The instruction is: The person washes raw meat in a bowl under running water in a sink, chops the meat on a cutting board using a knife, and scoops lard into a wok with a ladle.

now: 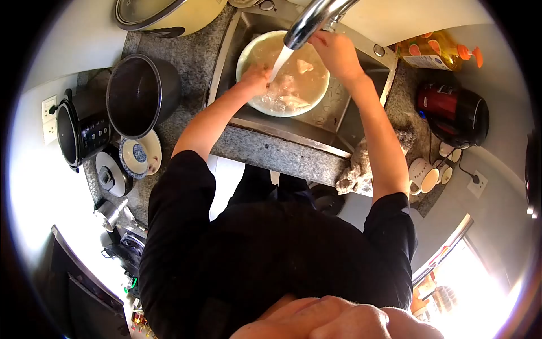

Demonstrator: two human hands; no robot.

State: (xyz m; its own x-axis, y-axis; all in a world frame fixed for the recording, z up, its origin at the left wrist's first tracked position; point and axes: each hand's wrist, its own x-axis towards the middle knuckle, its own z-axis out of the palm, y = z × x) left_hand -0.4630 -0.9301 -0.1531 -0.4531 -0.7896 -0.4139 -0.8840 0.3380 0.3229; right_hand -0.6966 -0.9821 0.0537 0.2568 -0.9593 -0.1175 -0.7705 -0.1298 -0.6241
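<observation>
A large pale bowl (242,86) of cloudy water sits in the steel sink (350,116). Pale, soft-looking pieces, perhaps raw meat (293,102), lie in the water. From the chrome faucet (307,28) a stream of water (280,63) runs into the bowl. My left hand (257,80) reaches over the bowl's left side, beside the stream; its fingers are partly hidden in the water and splash. Behind the spout, my right hand (337,55) is raised with bent fingers at the faucet handle (333,24), its fingertips partly covered by the spout.
A dark inner pot (135,96), a black cooker (84,127) and bowls (148,151) stand on the left counter. Right of the sink are a soap bottle (432,53), a red-black kettle (451,113) and mugs (423,175). A grey cloth (358,166) hangs over the front edge.
</observation>
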